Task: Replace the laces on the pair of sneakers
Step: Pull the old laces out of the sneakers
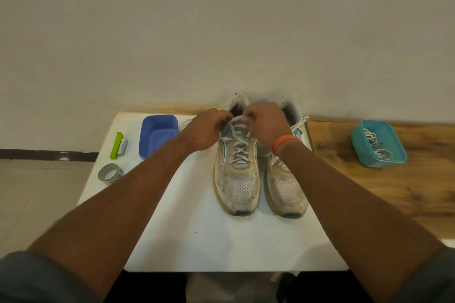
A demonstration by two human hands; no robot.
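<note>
Two worn sneakers sit side by side on the white board (197, 241), toes near. Both hands work at the far end of the left sneaker (237, 167). The left hand (205, 130) and the right hand (266, 123) each pinch a bit of its lace (237, 149) up by the top holes. The right sneaker (286, 179) lies just beside, its lace loose. More laces wait in the teal tub (378, 144), far right. To do this well, I think: pull gently, one hole at a time, and keep both ends even

No legible text anywhere, battery (122, 146) label perhaps printed — too blurred to read
</note>
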